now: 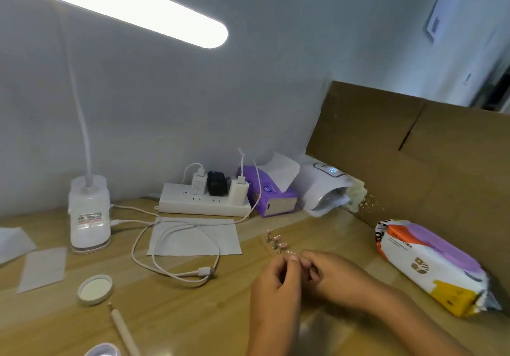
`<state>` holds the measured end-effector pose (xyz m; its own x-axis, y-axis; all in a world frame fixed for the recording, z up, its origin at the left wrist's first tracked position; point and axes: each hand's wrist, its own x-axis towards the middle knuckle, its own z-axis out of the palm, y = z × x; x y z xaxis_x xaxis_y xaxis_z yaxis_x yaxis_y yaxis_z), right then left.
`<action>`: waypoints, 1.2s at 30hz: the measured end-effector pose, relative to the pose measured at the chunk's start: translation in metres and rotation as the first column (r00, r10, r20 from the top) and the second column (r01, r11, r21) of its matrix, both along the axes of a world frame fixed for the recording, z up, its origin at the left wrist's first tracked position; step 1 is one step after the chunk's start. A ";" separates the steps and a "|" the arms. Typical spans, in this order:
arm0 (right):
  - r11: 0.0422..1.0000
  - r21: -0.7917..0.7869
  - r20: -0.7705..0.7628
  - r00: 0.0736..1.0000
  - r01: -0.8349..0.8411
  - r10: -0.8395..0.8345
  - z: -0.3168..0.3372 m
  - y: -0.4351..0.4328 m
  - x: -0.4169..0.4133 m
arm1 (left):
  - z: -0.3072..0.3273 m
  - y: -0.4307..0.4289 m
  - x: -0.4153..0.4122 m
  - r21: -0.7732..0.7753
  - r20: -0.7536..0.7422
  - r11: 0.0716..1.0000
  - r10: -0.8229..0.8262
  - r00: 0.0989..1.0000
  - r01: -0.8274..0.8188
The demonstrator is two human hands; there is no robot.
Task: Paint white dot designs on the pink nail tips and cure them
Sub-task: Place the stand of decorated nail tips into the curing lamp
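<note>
Grey wall (193, 93), wooden desk (193, 314), glowing lamp bar (154, 10)

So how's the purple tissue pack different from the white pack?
The purple tissue pack is nearly all purple; the white pack has orange, purple and yellow patches. A tissue sticks out of the purple tissue pack; none from the white pack. The purple tissue pack sits by the power strip, the white pack by the cardboard. Both lie on the table.
</note>
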<state>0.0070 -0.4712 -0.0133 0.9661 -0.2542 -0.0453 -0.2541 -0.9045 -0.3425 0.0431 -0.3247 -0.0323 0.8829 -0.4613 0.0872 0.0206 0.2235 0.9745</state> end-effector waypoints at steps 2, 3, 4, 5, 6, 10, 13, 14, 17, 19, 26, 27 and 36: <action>0.999 -0.050 -0.033 0.999 -0.012 0.010 0.000 -0.002 0.006 | 0.002 0.001 0.000 -0.010 -0.014 1.000 0.006 1.000 -0.006; 0.998 -0.068 -0.030 1.000 0.003 -0.005 -0.002 -0.005 0.007 | 0.002 0.002 0.000 -0.012 -0.027 1.000 0.006 1.000 -0.006; 0.996 -0.072 -0.008 0.999 0.043 -0.044 -0.004 -0.010 0.006 | 0.003 0.003 0.000 -0.002 -0.035 1.000 0.002 0.999 -0.002; 0.992 -0.068 0.028 0.994 0.104 -0.102 -0.006 -0.017 0.003 | 0.003 0.004 -0.001 0.013 -0.037 1.000 -0.001 0.999 0.001; 0.981 -0.066 0.058 0.983 0.180 -0.176 -0.009 -0.024 0.001 | 0.003 0.004 -0.001 0.019 -0.041 1.000 0.002 0.999 -0.001; 0.873 -0.021 0.183 0.861 0.487 -0.475 -0.020 -0.054 0.005 | 0.006 0.007 -0.003 0.006 -0.065 1.000 0.002 0.998 -0.002; 0.806 0.090 0.245 0.772 0.585 -0.587 -0.018 -0.072 0.017 | 0.007 0.008 -0.003 0.004 -0.065 1.000 -0.012 0.998 0.012; 0.799 0.110 0.276 0.754 0.591 -0.596 -0.017 -0.077 0.021 | 0.007 0.008 -0.003 0.000 -0.064 1.000 -0.012 0.998 0.012; 0.801 0.093 0.401 0.714 0.591 -0.574 -0.017 -0.093 0.035 | 0.006 0.007 -0.002 -0.009 -0.064 1.000 -0.009 0.998 0.009; 0.777 0.045 0.381 0.708 0.628 -0.595 -0.016 -0.102 0.047 | 0.004 0.007 -0.002 -0.007 -0.063 1.000 -0.010 0.998 0.009; 0.720 0.103 0.378 0.643 0.686 -0.666 -0.014 -0.134 0.090 | -0.003 0.000 0.003 -0.029 -0.035 0.999 0.012 0.999 -0.013; 0.724 0.185 0.395 0.624 0.665 -0.674 -0.014 -0.139 0.095 | -0.004 -0.002 0.003 -0.022 -0.023 1.000 0.019 1.000 -0.019; 0.789 0.524 0.732 0.304 0.321 -0.610 -0.014 -0.124 0.100 | -0.003 -0.004 0.002 0.076 0.001 0.997 0.006 1.000 -0.006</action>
